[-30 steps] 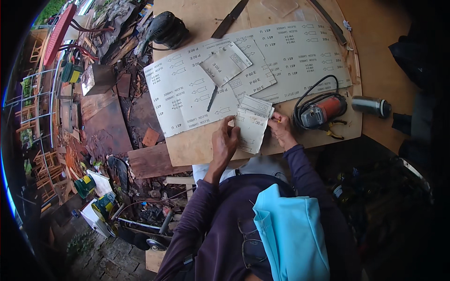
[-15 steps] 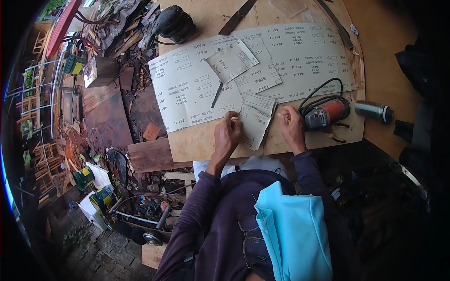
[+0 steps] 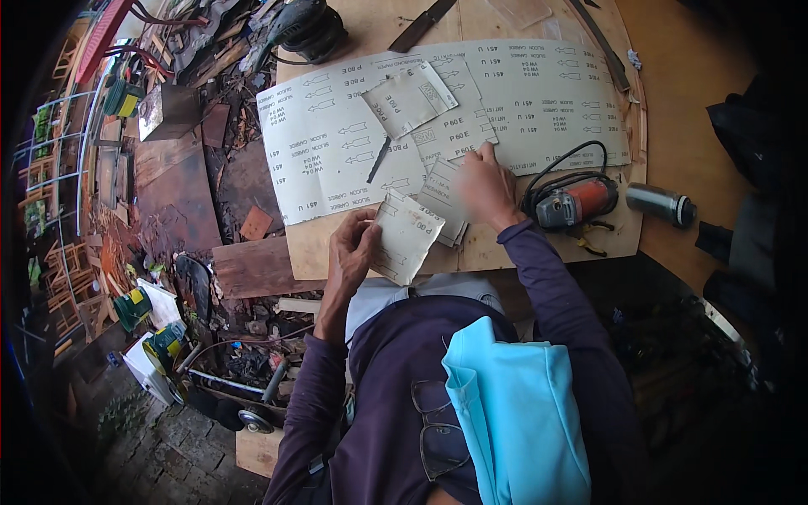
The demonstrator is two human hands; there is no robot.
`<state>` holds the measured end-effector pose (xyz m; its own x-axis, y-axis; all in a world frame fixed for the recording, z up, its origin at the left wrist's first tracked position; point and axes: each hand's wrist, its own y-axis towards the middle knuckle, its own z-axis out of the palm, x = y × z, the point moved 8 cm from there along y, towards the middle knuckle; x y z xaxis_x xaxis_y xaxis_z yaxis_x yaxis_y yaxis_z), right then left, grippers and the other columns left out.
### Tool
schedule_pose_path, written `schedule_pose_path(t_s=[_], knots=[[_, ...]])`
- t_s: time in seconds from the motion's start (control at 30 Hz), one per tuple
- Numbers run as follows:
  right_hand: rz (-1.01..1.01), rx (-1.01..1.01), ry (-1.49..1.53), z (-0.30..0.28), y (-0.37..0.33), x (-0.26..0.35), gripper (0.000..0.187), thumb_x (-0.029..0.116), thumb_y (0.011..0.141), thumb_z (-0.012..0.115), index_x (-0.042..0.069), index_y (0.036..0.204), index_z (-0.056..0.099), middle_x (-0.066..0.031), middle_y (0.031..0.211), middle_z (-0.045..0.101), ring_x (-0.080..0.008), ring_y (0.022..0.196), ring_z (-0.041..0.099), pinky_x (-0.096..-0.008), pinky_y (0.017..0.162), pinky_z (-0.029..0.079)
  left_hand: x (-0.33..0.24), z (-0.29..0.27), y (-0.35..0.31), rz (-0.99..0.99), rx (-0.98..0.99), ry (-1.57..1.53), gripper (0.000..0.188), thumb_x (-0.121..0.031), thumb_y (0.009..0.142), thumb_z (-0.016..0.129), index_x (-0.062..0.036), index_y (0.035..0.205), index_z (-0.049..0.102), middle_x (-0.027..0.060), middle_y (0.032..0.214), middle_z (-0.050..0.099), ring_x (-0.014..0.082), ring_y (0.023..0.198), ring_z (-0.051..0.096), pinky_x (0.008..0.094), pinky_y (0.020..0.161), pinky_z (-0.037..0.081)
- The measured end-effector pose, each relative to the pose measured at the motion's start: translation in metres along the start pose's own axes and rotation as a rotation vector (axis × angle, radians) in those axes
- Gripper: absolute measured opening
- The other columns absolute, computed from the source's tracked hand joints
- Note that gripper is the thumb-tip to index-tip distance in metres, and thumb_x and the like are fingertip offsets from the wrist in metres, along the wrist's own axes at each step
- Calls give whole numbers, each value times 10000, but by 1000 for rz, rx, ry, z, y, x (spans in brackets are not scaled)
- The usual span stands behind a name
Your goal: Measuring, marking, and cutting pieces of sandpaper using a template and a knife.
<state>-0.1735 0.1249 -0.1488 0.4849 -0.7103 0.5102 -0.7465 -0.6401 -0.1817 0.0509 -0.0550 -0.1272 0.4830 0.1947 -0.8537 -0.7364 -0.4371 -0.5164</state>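
Left hand [image 3: 349, 246] pinches a square of sandpaper [image 3: 410, 240] at the counter's [image 3: 318, 257] near edge

The left hand's grip is closed on the left side of the pale square, thumb and fingers at its margin. The square sits slantwise in front of the person, its lowest corner at the near edge of the wooden counter. Just right of it lies a small pile of sandpaper pieces [image 3: 439, 195], slightly fanned out. The right hand [image 3: 490, 189] is over the right side of this pile, its fingers pointing away from the body; blur hides its fingertips in part, so I cannot tell whether its grip is open or closed on a piece.

Beyond the hands, a long pale sheet [image 3: 311, 164] printed with arrows spreads across the counter. On it rest a middle-sized sheet [image 3: 471, 105], a smaller tilted piece [image 3: 408, 103] overlapping that one, and a thin dark strip [image 3: 379, 160].

To the right of the right hand stands a red and grey power tool [image 3: 582, 202] with a coiled black cord [image 3: 532, 192], yellow-and-black pliers [image 3: 592, 242] just beside it and a dark cylindrical container [image 3: 661, 205] farther right. At the far side are a black sander [image 3: 305, 34], a dark-bladed knife [image 3: 421, 27] and a long dark blade [image 3: 599, 44].
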Motion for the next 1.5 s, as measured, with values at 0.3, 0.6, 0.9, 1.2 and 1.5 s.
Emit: schedule_pose_path(t_s=[0.3, 0.6, 0.9, 1.2, 1.5], knots=[[-96, -10, -89, 11, -28, 20, 611, 224, 781, 867, 24, 1237, 514, -170, 1165, 527, -406, 863, 693, -489, 674, 545, -21, -11, 1, 154, -261, 288, 210, -59, 1054, 505, -43, 1250, 580, 149, 922, 713, 193, 755, 638, 334, 697, 510], [-48, -50, 97, -11, -11, 2, 271, 239, 811, 849, 44, 938, 711, -106, 832, 670, -327, 804, 700, -425, 680, 532, -37, 11, -18, 203, -163, 383, 268, -132, 1044, 597, -84, 1307, 585, 123, 1002, 671, 145, 735, 598, 321, 700, 518], [96, 350, 717, -9, 11, -29, 181, 151, 953, 737, -20, 1011, 753, 0, 846, 701, -65, 796, 605, -268, 747, 505, -49, 41, 0, 270, -25, 409, 409, -180, 996, 705, -101, 1381, 593, 185, 1202, 703, 256, 781, 692, 388, 731, 567], [290, 594, 1291, 16, -7, -21, 197, 211, 1029, 709, 15, 1049, 725, 29, 876, 679, -3, 732, 585, -158, 616, 429, -32, 67, 30, 380, -80, 641, 426, -287, 946, 750, -48, 1280, 637, 199, 1107, 621, 368, 998, 675, 437, 792, 561], [121, 10, 694, -6, -1, -54, 212, 216, 966, 764, 20, 1034, 722, -39, 839, 684, -123, 709, 610, -311, 673, 514, 9, 21, 42, 58, -73, 278, 269, -233, 960, 743, 7, 1066, 682, 120, 912, 746, 156, 821, 670, 340, 753, 534]])
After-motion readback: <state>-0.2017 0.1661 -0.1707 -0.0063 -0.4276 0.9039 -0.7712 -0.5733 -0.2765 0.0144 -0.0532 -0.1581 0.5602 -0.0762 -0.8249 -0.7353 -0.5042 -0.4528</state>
